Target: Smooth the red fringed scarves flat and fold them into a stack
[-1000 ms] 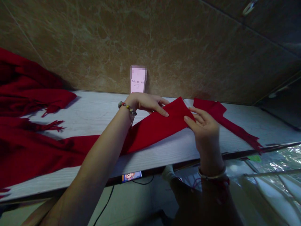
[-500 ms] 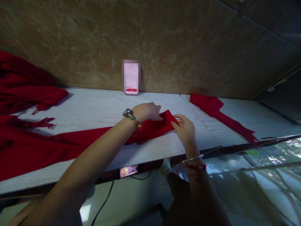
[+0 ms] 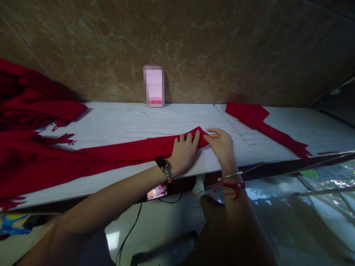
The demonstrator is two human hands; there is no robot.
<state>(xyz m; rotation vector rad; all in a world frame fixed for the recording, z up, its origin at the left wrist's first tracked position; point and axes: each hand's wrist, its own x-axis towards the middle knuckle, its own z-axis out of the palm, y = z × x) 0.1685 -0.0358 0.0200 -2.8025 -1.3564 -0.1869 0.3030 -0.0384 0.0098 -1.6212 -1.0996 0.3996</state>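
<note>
A long red scarf (image 3: 111, 155) lies stretched across the white table (image 3: 133, 122), its folded end near the middle. My left hand (image 3: 184, 151) lies flat on that folded end, fingers spread, a beaded bracelet at the wrist. My right hand (image 3: 222, 145) rests beside it with fingers extended, touching the scarf's tip. A bangle and a red string sit on the right wrist.
A pile of red fringed scarves (image 3: 33, 107) covers the table's left end. Another red scarf (image 3: 263, 125) lies at the right, its fringe at the front edge. A pink blurred device (image 3: 154, 87) leans against the marble wall. A cable and glossy floor show under the table.
The scarf's end, held lifted a second ago, now lies on the table. Both hands have come down towards me, and my left hand has gone from reaching over to pressing flat.
</note>
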